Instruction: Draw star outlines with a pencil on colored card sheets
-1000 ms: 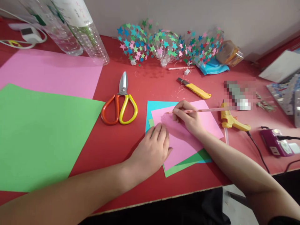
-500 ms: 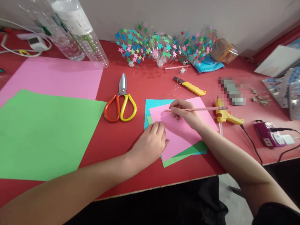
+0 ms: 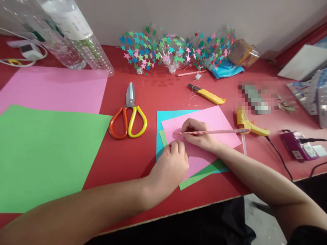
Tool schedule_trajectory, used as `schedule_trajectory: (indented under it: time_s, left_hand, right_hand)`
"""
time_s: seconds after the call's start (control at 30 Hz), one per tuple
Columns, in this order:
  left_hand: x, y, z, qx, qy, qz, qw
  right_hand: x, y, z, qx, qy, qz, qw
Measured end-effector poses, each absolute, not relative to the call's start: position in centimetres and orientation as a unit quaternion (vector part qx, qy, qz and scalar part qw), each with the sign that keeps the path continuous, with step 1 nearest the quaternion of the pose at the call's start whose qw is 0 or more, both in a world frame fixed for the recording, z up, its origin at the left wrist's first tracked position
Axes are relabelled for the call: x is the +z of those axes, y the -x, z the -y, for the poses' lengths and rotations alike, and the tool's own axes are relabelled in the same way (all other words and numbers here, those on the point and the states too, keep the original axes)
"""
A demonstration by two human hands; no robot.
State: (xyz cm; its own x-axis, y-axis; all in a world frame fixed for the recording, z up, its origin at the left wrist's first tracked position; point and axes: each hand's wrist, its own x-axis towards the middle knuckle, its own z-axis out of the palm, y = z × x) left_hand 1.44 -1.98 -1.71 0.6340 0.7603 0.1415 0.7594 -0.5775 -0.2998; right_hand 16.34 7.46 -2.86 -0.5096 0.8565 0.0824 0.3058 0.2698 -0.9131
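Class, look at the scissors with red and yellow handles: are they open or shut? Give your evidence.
The scissors are shut: their blades lie together, tapering to one point, with no gap between them.

Red table (image 3: 114,163) with scissors (image 3: 130,102), coloured paper (image 3: 51,153)

The left forearm (image 3: 89,207) is reaching in from the lower left, and the left wrist (image 3: 145,192) is bending slightly upward toward the left hand (image 3: 171,166). That hand is lying palm down, its back facing the camera, its fingers curling close together. The right forearm (image 3: 258,175) is slanting in from the lower right, a dark sleeve (image 3: 310,234) covering its near end. The right hand (image 3: 200,136) is pinching, thumb and bent index finger closing toward each other; its other fingers are probably curling beneath. Both hands are staying near each other.
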Motion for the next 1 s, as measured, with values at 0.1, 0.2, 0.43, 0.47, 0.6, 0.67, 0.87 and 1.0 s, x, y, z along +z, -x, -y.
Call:
schedule_trajectory:
  time_s: [0.1,0.2,0.43,0.47,0.6,0.67,0.87,1.0]
  left_hand:
    - [-1.88,-1.25,2.20,-0.035,0.882,0.425,0.201]
    - [-2.12,-1.32,2.49,-0.043,0.884,0.415,0.213]
    - [-1.99,-1.30,2.71,-0.040,0.889,0.406,0.208]
    - [-1.99,-1.31,2.70,-0.039,0.890,0.405,0.208]
    - [-2.14,-1.38,2.67,-0.030,0.890,0.402,0.214]
    - [-2.23,-1.41,2.66,-0.027,0.889,0.401,0.218]
    - [-2.21,-1.40,2.68,-0.022,0.888,0.400,0.226]
    - [-2.11,-1.38,2.71,-0.025,0.888,0.398,0.227]
  right_hand:
    - [-2.89,-16.39,-7.32,0.443,0.388,0.749,0.305]
    - [-3.05,-16.60,-7.26,0.422,0.372,0.769,0.304]
    - [-3.17,-16.71,-6.89,0.394,0.357,0.790,0.305]
    - [-3.11,-16.68,-6.88,0.396,0.357,0.791,0.301]
    - [-2.85,-16.58,-7.06,0.417,0.361,0.784,0.285]
    - [-2.79,-16.57,-7.21,0.424,0.359,0.781,0.286]
    - [-2.86,-16.69,-7.34,0.426,0.350,0.786,0.280]
    - [-3.05,-16.68,-7.29,0.425,0.353,0.787,0.276]
